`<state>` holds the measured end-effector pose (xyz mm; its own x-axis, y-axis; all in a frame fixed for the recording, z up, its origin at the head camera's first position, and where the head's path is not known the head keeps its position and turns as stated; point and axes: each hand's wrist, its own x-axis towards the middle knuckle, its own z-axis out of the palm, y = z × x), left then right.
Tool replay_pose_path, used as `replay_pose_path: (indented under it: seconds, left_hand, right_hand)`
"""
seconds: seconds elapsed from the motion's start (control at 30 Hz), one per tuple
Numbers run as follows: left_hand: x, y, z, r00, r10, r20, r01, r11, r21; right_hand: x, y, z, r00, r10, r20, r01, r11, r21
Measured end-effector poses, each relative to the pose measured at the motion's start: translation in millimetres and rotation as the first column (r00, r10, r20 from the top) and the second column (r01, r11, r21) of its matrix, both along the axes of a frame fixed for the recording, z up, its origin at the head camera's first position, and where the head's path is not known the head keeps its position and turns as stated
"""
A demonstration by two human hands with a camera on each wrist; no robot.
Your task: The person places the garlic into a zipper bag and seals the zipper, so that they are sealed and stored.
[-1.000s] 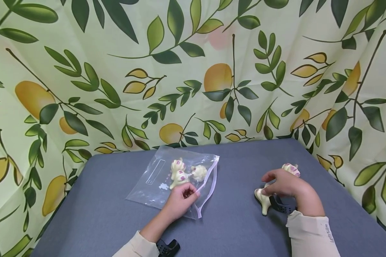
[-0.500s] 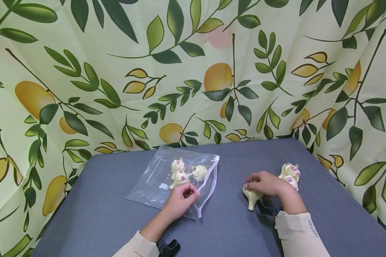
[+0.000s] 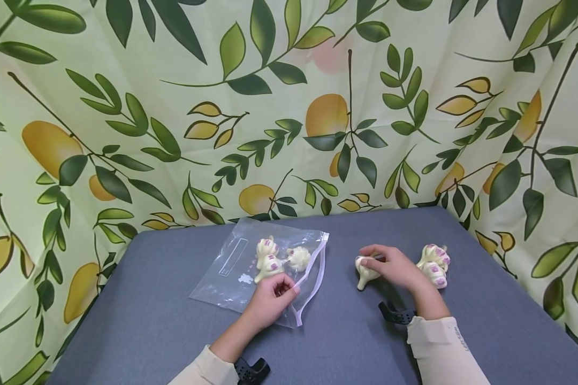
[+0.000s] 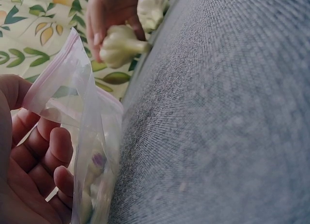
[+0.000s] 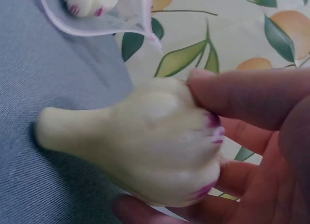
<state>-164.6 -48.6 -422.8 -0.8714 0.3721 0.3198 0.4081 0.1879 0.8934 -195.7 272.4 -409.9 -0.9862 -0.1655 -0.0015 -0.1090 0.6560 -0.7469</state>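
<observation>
My left hand (image 3: 272, 299) pinches the mouth edge of a clear zip bag (image 3: 212, 289) with a pinkish-white zip strip, which stands parted in the left wrist view. Inside the bag lie three garlic bulbs (image 3: 297, 259), cream with purple marks. To the right of the bag, my right hand (image 3: 390, 264) holds another garlic bulb (image 5: 160, 141) between thumb and fingers. That bulb's stem points down toward the table, close to the surface; whether it touches I cannot tell.
Two more garlic bulbs (image 3: 433, 262) lie together on the grey table (image 3: 337, 342) right of my right hand. A leaf-and-fruit patterned cloth (image 3: 279, 107) hangs behind the table and along its sides.
My right hand has moved left and slightly away from me with the garlic bulb, uncovering the two bulbs on the right. The left hand and bag have stayed still.
</observation>
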Motion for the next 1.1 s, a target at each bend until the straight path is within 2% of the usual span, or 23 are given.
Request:
replay_pose_path:
  seconds: [0.23,0.43,0.7,0.93,1.0,1.1]
  left_hand:
    - [0.2,0.1,0.0,1.000,0.001,-0.004,-0.001,1.000,0.002]
    - [0.4,-0.2,0.7,1.000,0.000,0.002,0.000,1.000,-0.001]
    - [0.0,-0.4,0.7,1.000,-0.004,-0.002,0.004,1.000,-0.001]
    - [0.0,-0.2,0.8,1.000,-0.004,-0.002,0.004,1.000,0.002]
    - [-0.1,-0.4,0.4,1.000,-0.003,-0.002,0.003,1.000,0.004]
    - [-0.3,-0.4,-0.4,1.000,-0.005,-0.006,0.005,1.000,0.006]
  right_hand:
    - [1.8,6.3,-0.5,0.990,0.119,0.070,-0.106,0.982,-0.155]
    - [4.1,8.8,1.7,0.980,0.181,0.081,-0.165,0.970,-0.176]
    - [3.5,7.1,1.4,0.979,0.179,0.094,-0.165,0.976,-0.142]
    - [5.8,2.4,1.8,0.970,0.153,0.187,-0.140,0.987,-0.078]
    - [4.5,-0.3,0.6,0.972,0.163,0.170,-0.150,0.985,-0.086]
    - [0.9,-7.1,-1.2,0.982,0.163,0.098,-0.149,0.980,-0.131]
